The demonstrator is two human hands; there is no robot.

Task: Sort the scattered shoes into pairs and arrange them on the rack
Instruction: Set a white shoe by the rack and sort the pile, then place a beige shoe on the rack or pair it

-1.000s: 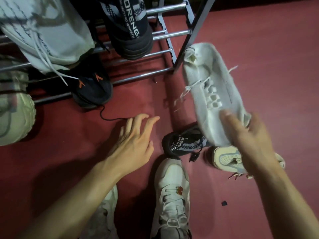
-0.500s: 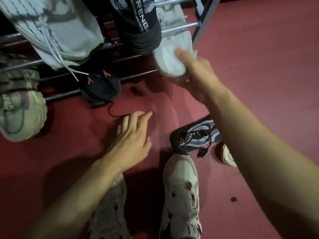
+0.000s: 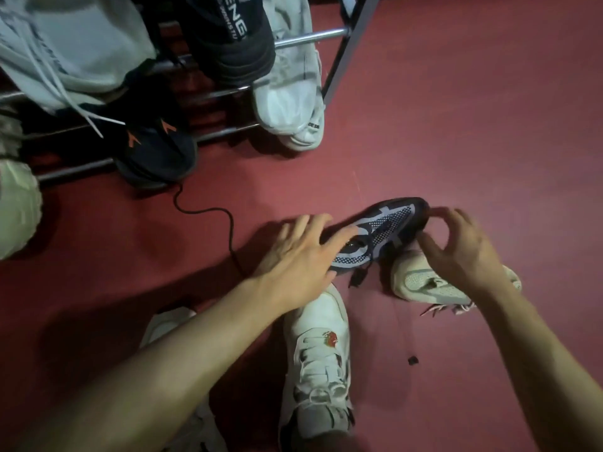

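Observation:
A black shoe with a grey dotted pattern (image 3: 381, 234) lies slanted on the red floor. My left hand (image 3: 298, 252) lies over its near end with fingers spread, thumb hidden. My right hand (image 3: 456, 247) curls around its far end, fingertips and thumb on either side of the tip. Its matching black shoe (image 3: 228, 40) sits on the metal rack (image 3: 310, 35), with a white shoe (image 3: 288, 93) to its right. A cream shoe (image 3: 421, 283) lies under my right wrist.
The rack also holds a grey-white laced sneaker (image 3: 65, 44) and a black shoe with orange marks (image 3: 156, 148), whose black lace trails over the floor. A beige shoe (image 3: 16, 207) sits at the left edge. A white sneaker with a red pin (image 3: 319, 353) is below my hands.
My right hand set the white shoe on the rack, let it go and came back down. Both hands now reach the black patterned shoe, which has turned on the floor.

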